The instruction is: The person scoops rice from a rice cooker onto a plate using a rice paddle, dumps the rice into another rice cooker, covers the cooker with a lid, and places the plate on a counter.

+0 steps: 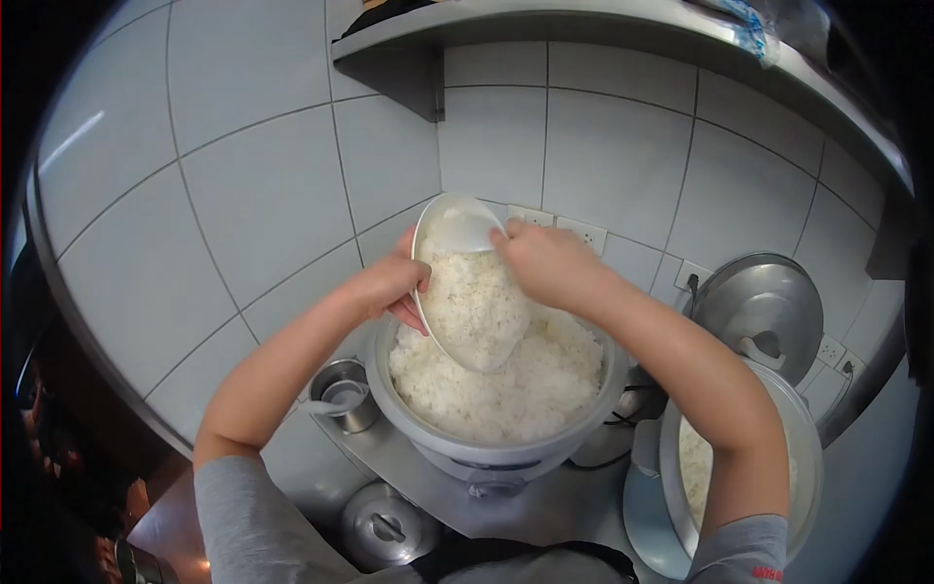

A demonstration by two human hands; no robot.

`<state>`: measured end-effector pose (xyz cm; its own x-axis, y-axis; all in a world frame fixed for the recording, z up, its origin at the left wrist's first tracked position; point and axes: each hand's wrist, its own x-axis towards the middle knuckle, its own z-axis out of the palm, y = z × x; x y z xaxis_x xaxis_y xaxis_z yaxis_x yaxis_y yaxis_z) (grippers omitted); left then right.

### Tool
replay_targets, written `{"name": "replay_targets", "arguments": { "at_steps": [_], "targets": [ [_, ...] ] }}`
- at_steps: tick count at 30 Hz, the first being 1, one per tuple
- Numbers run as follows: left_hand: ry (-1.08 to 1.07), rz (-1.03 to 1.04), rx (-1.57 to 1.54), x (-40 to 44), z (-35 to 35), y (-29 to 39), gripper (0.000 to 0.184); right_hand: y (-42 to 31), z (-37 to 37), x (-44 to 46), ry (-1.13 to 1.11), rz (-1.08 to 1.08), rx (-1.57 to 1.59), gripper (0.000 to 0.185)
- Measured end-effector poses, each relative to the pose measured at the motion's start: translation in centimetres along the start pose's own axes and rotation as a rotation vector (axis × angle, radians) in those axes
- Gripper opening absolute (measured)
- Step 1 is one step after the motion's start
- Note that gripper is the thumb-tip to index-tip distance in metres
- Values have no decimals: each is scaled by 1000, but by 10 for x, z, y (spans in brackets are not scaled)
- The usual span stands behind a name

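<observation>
My left hand is closed on the rim of a white oval bowl, which is steeply tilted above a large rice cooker. Cooked rice covers much of the bowl's inside. In my right hand, closed at the bowl's upper right edge, is a white rice paddle; its flat blade lies against the rice, and my fingers hide the handle. More white rice fills the open cooker to near its rim, just below the bowl.
A small metal pot with a utensil stands left of the cooker. Below it is a round metal lid. At right, a second container holds rice, with a large metal lid leaning behind. A shelf overhangs the tiled wall.
</observation>
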<state>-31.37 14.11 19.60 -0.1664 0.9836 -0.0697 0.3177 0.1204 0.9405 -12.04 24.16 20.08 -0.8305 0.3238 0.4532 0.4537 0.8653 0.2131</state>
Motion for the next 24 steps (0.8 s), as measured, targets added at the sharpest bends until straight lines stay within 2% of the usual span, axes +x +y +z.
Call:
{"name": "replay_targets", "arguments": {
  "at_steps": [5, 8, 11, 14, 19, 23, 24],
  "targets": [
    [-150, -209, 62, 57, -38, -11, 79, 3, 50, 29, -379, -4, -74, 23],
    [-203, -196, 90, 83, -50, -17, 77, 14, 70, 11, -364, 0, -8, 19],
    [-222, -158, 222, 91, -52, 3, 74, 17, 62, -8, -361, 3, -33, 27],
    [-200, -58, 350, 103, -59, 22, 71, 24, 60, -25, -374, -2, -24, 36],
    [-50, 98, 618, 93, -75, 56, 68, 22, 83, -38, -411, 5, 41, 38],
    [103, 142, 542, 84, -91, 47, 68, 36, 66, -28, -422, -49, 101, 36],
    [132, 151, 529, 82, -97, 44, 67, 42, 54, -26, -404, 3, 131, 36]
  ]
}}
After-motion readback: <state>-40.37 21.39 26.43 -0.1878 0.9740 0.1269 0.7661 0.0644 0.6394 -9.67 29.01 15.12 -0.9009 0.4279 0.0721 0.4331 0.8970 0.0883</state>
